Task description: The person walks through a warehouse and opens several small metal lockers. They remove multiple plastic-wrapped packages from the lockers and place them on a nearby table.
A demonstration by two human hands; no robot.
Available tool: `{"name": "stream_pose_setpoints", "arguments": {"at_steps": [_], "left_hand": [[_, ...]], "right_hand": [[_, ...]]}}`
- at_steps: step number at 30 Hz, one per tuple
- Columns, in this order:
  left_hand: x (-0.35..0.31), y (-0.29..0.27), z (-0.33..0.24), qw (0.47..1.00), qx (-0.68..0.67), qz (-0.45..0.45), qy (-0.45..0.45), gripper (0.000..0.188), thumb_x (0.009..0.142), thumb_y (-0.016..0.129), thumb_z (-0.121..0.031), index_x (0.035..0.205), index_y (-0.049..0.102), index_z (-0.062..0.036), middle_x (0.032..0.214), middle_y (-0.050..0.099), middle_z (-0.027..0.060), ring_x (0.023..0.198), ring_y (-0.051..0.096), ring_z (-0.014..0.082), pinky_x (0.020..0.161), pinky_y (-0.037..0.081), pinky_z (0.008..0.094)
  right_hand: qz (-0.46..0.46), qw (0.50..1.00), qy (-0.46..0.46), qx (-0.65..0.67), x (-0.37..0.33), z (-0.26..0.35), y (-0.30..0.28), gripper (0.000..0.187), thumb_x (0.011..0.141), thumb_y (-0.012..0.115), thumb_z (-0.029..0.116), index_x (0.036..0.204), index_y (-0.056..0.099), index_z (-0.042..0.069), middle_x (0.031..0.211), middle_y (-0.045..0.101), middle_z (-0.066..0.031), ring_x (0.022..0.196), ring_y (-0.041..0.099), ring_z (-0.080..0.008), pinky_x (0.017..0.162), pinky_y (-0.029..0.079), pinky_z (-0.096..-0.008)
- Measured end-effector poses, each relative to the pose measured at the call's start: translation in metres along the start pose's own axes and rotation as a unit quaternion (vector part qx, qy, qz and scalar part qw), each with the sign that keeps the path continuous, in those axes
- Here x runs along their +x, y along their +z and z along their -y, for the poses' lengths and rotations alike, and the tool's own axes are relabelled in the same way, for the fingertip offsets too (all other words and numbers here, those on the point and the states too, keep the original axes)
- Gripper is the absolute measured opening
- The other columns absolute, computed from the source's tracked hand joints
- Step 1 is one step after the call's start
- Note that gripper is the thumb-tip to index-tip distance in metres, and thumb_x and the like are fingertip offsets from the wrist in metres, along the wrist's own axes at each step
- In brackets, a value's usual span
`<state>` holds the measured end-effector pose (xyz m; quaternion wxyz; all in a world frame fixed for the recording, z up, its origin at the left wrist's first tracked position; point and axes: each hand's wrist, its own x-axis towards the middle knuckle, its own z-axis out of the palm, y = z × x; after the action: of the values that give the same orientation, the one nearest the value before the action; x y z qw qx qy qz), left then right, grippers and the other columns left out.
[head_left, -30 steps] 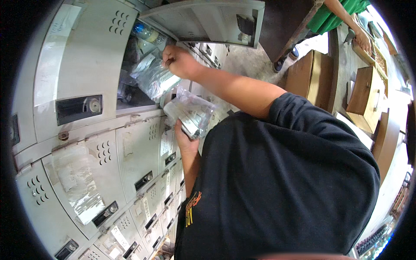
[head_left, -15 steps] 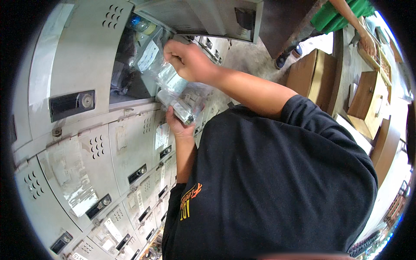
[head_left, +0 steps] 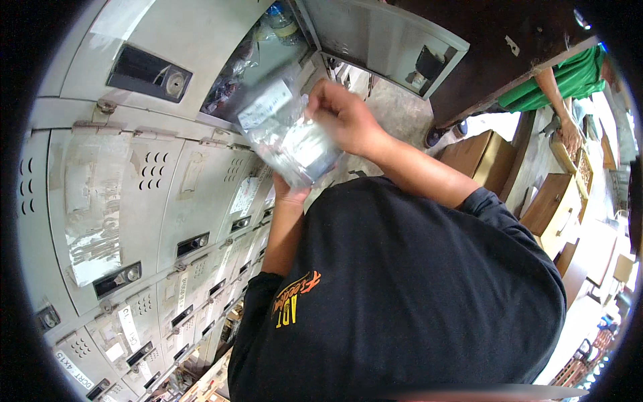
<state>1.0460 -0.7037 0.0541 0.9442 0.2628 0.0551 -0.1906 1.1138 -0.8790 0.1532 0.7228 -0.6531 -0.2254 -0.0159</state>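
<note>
Fingers [head_left: 320, 100] of right hand [head_left: 345, 117] pinch shut on top edge of clear plastic bags [head_left: 288, 137], w/ a white label on the upper one. Left hand [head_left: 289, 194] sits under the stack, mostly hidden; grip can't be told. Bags held just in front of open locker compartment [head_left: 258, 60], its door [head_left: 375, 37] swung out. Grey lockers [head_left: 154, 174] fill the left.

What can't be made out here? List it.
- Bags' contents: head view, motion blur and glare.
- Left hand: mostly behind the bags; only its heel and wrist show.
- Open locker's interior: dark, partly blocked by the bags.
- Right hand fingertips: blurred at the bag's edge.
- Co-worker's hand: small, near the rim.
</note>
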Motion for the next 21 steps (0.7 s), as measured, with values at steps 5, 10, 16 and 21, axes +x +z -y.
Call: {"name": "stream_pose_setpoints", "arguments": {"at_steps": [5, 10, 16, 21], "left_hand": [[-0.021, 0.001, -0.007, 1.000, 0.007, -0.018, 0.019, 0.091, 0.086, 0.069, -0.064, 0.153, 0.040, -0.0100, 0.148, 0.052, 0.0144, 0.131, 0.055, 0.0374, 0.095, 0.054, 0.0616], [-0.035, -0.009, -0.012, 0.998, 0.010, -0.050, 0.037, 0.088, 0.087, 0.067, -0.063, 0.153, 0.041, -0.0098, 0.147, 0.053, 0.0144, 0.130, 0.056, 0.0366, 0.095, 0.054, 0.0597], [-0.039, -0.006, -0.009, 0.995, 0.021, -0.083, 0.044, 0.085, 0.089, 0.065, -0.063, 0.152, 0.042, -0.0095, 0.146, 0.053, 0.0144, 0.129, 0.056, 0.0356, 0.096, 0.054, 0.0575], [-0.057, -0.015, -0.019, 0.990, 0.041, -0.114, 0.071, 0.083, 0.091, 0.064, -0.062, 0.151, 0.043, -0.0093, 0.146, 0.053, 0.0144, 0.128, 0.057, 0.0347, 0.096, 0.054, 0.0556]], "right_hand": [[0.115, 0.983, 0.026, -0.137, -0.027, 0.000, 0.004, 0.023, 0.091, 0.072, 0.012, 0.106, 0.057, 0.004, 0.091, 0.066, -0.0129, 0.086, 0.068, -0.0251, 0.079, 0.053, -0.0357], [0.231, 0.951, 0.076, -0.188, -0.020, 0.028, -0.009, 0.036, 0.091, 0.076, 0.033, 0.110, 0.058, 0.007, 0.093, 0.070, -0.0183, 0.085, 0.071, -0.0332, 0.076, 0.054, -0.0407], [0.187, 0.935, 0.159, -0.255, 0.011, 0.027, -0.035, 0.047, 0.096, 0.072, 0.041, 0.125, 0.060, 0.005, 0.106, 0.070, -0.0132, 0.090, 0.066, -0.0214, 0.082, 0.053, -0.0366], [0.283, 0.924, 0.201, -0.157, -0.006, 0.008, -0.005, 0.125, 0.073, 0.081, 0.067, 0.161, 0.020, 0.002, 0.162, 0.028, -0.0290, 0.146, 0.040, -0.0375, 0.118, 0.038, -0.0434]]}}
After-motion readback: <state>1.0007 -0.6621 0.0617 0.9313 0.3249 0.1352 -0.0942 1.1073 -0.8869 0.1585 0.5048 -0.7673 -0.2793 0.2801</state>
